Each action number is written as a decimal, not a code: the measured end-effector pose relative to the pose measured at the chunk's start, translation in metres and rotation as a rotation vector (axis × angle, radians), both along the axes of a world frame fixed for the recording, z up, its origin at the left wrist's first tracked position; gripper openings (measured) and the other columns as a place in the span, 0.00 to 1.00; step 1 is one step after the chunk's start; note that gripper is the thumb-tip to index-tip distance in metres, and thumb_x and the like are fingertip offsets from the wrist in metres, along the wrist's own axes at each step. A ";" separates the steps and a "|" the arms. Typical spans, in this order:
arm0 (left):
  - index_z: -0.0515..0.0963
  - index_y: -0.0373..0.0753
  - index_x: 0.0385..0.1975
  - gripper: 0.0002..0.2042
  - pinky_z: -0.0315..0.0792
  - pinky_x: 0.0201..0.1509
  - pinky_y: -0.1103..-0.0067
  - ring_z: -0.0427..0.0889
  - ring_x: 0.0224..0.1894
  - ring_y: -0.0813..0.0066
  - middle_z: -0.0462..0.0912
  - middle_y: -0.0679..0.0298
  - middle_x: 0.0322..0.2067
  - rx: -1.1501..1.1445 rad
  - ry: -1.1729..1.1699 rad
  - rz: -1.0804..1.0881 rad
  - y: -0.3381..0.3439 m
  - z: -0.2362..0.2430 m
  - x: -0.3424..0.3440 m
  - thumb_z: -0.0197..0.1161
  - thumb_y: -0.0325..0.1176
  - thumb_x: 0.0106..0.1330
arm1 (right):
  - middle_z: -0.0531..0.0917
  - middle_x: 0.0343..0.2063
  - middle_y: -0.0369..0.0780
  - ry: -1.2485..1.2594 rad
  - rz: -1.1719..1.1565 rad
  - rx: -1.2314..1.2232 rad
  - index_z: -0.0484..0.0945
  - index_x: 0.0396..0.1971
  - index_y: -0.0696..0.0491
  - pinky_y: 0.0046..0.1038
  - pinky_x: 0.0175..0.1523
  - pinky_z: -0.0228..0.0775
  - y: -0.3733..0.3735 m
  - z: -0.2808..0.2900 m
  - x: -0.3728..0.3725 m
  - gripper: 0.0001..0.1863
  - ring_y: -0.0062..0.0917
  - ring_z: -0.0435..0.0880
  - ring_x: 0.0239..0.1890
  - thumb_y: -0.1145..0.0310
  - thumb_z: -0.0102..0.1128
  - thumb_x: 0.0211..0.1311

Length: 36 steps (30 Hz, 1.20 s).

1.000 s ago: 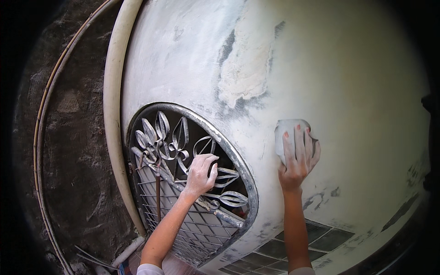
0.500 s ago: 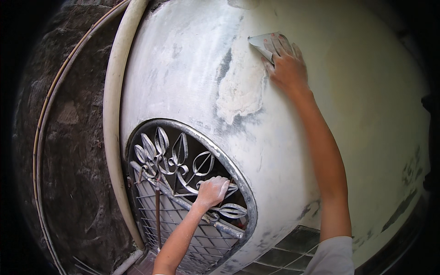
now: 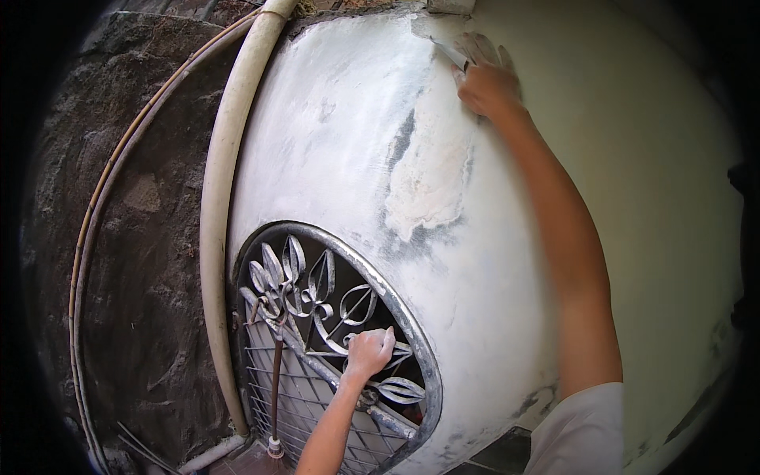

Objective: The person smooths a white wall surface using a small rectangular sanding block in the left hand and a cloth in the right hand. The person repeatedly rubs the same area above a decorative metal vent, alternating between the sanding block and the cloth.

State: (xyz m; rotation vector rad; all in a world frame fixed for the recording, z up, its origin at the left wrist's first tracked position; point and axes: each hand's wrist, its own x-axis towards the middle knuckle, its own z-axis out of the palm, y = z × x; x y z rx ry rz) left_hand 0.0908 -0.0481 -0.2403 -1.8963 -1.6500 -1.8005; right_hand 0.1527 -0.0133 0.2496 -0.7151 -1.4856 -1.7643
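Note:
High on the white wall (image 3: 340, 111), my right hand (image 3: 488, 79) presses a pale grey sheet of sandpaper (image 3: 450, 54) against the surface. The fingers lie over the sheet, and only its curled left edge shows. Below and left of it is a rough, pinkish-white patch (image 3: 427, 186) with dark grey smears around it. Lower down, my left hand (image 3: 370, 352), dusty with white powder, is closed around a bar of the metal grille (image 3: 322, 277) in the arched opening. The grille has looped, leaf-shaped ornaments; the fingertips are hidden behind the hand.
A thick pale pipe (image 3: 224, 182) runs down along the wall's left edge. Beyond it stand a thin bent pole (image 3: 99, 194) and a rough dark wall (image 3: 150, 261). A brown rod (image 3: 276, 388) hangs in front of the grille's lattice. Dark tiles (image 3: 507, 451) show low on the right.
My right hand has moved up the wall with the sandpaper, which now shows more edge-on. My left hand keeps its grip on the grille. The view has shifted, so the scene sits slightly lower and rightward.

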 end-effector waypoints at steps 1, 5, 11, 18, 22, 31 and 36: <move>0.79 0.36 0.18 0.22 0.71 0.32 0.56 0.80 0.26 0.45 0.81 0.50 0.21 0.009 -0.008 -0.009 0.000 0.000 0.000 0.49 0.42 0.70 | 0.57 0.73 0.34 0.005 -0.065 -0.051 0.62 0.69 0.45 0.41 0.77 0.37 0.000 -0.010 0.002 0.27 0.27 0.56 0.73 0.54 0.35 0.73; 0.79 0.36 0.18 0.21 0.72 0.32 0.56 0.80 0.26 0.45 0.81 0.49 0.21 -0.009 -0.031 -0.006 0.000 0.001 0.003 0.50 0.42 0.70 | 0.57 0.72 0.38 -0.040 -0.139 -0.110 0.67 0.66 0.51 0.40 0.76 0.38 -0.014 -0.060 0.029 0.28 0.27 0.57 0.73 0.56 0.34 0.73; 0.80 0.34 0.20 0.23 0.73 0.36 0.54 0.81 0.29 0.42 0.81 0.47 0.23 -0.083 -0.030 -0.029 -0.006 0.008 0.002 0.48 0.45 0.70 | 0.57 0.72 0.37 0.075 -0.310 -0.498 0.70 0.63 0.53 0.41 0.76 0.36 -0.050 0.002 -0.006 0.28 0.26 0.52 0.74 0.57 0.37 0.70; 0.80 0.35 0.20 0.23 0.73 0.35 0.55 0.81 0.29 0.43 0.82 0.48 0.24 -0.108 -0.012 -0.031 -0.007 0.010 0.001 0.48 0.43 0.71 | 0.56 0.73 0.36 0.072 -0.172 -0.189 0.64 0.68 0.49 0.40 0.77 0.34 -0.025 -0.029 0.010 0.29 0.25 0.49 0.75 0.57 0.37 0.69; 0.80 0.35 0.20 0.23 0.73 0.35 0.55 0.81 0.30 0.43 0.82 0.48 0.24 -0.102 -0.033 -0.053 -0.007 0.011 0.001 0.48 0.44 0.71 | 0.55 0.73 0.37 0.045 -0.278 -0.313 0.69 0.64 0.50 0.42 0.76 0.40 -0.031 -0.056 0.039 0.26 0.26 0.50 0.75 0.57 0.38 0.71; 0.81 0.35 0.22 0.23 0.73 0.39 0.54 0.82 0.32 0.43 0.83 0.47 0.26 -0.156 -0.043 -0.054 -0.010 0.016 0.000 0.47 0.44 0.71 | 0.52 0.74 0.34 0.146 -0.208 -0.216 0.56 0.72 0.44 0.44 0.76 0.39 -0.022 -0.005 -0.020 0.30 0.28 0.48 0.76 0.56 0.39 0.71; 0.82 0.34 0.23 0.22 0.74 0.39 0.55 0.82 0.33 0.43 0.83 0.46 0.27 -0.182 -0.052 -0.074 -0.010 0.016 0.001 0.48 0.44 0.71 | 0.50 0.75 0.34 0.117 -0.283 -0.175 0.52 0.73 0.43 0.47 0.76 0.38 -0.022 -0.066 0.016 0.31 0.28 0.48 0.76 0.55 0.39 0.72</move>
